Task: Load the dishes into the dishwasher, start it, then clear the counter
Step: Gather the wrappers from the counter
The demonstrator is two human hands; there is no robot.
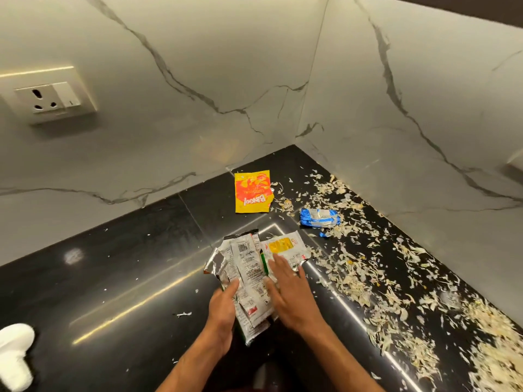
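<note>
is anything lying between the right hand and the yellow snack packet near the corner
Nothing visible blocks it. The right hand rests on the silver foil wrappers, and only bare black counter separates that pile from the yellow and orange snack packet. The pale peel scraps lie off to the right.

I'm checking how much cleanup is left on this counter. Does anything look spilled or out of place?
Yes. Pale vegetable peelings are strewn along the right side of the black counter. A torn yellow snack packet and a crumpled blue wrapper lie loose near the corner.
</note>
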